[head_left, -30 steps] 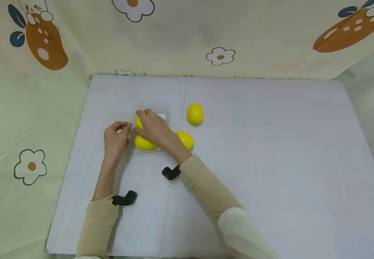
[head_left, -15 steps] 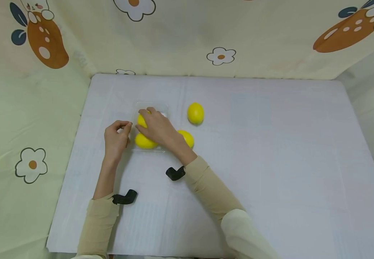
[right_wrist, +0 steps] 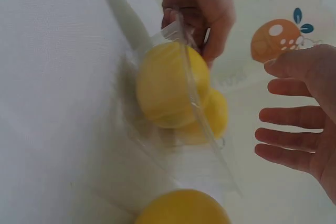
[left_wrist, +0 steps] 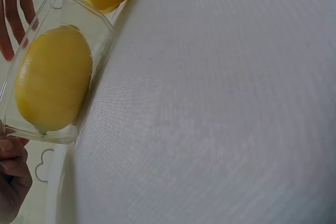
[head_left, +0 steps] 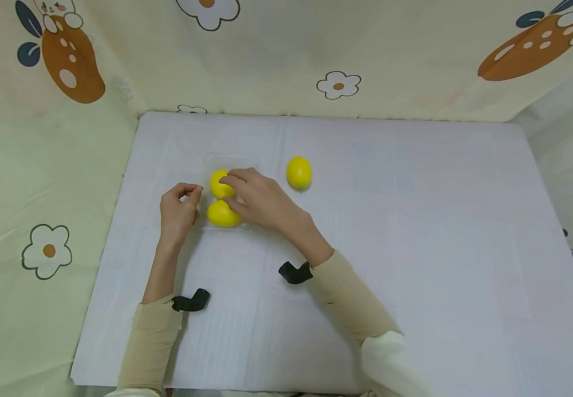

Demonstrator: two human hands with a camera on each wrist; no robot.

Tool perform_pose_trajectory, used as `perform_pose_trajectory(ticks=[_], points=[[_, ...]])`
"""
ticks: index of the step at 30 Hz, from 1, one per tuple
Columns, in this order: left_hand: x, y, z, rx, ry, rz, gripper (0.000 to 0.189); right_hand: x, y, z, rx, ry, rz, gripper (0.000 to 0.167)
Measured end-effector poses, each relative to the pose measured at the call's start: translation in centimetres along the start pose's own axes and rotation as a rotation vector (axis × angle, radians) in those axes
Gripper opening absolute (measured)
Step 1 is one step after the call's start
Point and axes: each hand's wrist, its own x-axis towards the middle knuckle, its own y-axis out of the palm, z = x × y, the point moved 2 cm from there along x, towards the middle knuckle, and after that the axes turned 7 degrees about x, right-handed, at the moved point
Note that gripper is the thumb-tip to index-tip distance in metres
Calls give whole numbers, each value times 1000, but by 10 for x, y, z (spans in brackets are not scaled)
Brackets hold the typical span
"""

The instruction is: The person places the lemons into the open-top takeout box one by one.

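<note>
A clear plastic box (head_left: 217, 161) stands on the left part of the table, holding two yellow lemons (head_left: 223, 214). My left hand (head_left: 177, 215) pinches the box's left rim between thumb and fingers; the left wrist view shows part of this hand (left_wrist: 13, 177) at the box's corner. Over the right side of the box hovers my right hand (head_left: 266, 201), fingers spread and holding nothing, as the right wrist view of the hand (right_wrist: 302, 111) shows. Another lemon (right_wrist: 184, 211) lies outside the box, under the right hand and hidden in the head view.
One more lemon (head_left: 299, 173) lies on the white table (head_left: 440, 248), behind and to the right of the box. A patterned cloth (head_left: 276, 55) hangs along the table's back edge. Black wrist mounts (head_left: 192, 300) stick out from both sleeves.
My right hand has drawn back to the right from the lemons in the box, uncovering them and covering the lemon beside the box. My left hand has stayed on the rim.
</note>
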Motion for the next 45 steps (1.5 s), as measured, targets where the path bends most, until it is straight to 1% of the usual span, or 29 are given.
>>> perform_pose_trajectory(ticks=[4,9,13,16,19,21,25,27,29,33,38,45], points=[[1,-1,0,6,15,3,30,-19,-16,2,-11,-63,-74,34],[2,-2,1,19,18,6,29,-43,-35,2,-33,-98,-130,32],[2,-1,0,31,24,6,28,-60,-46,-1,-55,-105,-154,33],[1,0,-1,31,21,10,28,-70,-48,-8,-57,-78,-138,35],[0,0,-2,28,16,14,28,-76,-45,-17,-45,-24,-101,40],[0,0,-3,27,18,16,29,-78,-40,-25,-26,41,-56,48],[0,-1,-3,25,17,17,31,-80,-23,-38,27,183,56,66],[0,-2,-3,24,12,19,31,-79,-13,-44,44,227,99,71],[0,-1,-2,30,11,16,31,-79,-5,-48,43,241,120,71],[1,1,-1,32,23,10,29,-80,4,-50,13,245,126,64],[1,1,-1,42,31,6,28,-80,8,-50,34,258,121,61],[1,0,0,41,37,15,30,-79,11,-51,42,245,101,58]])
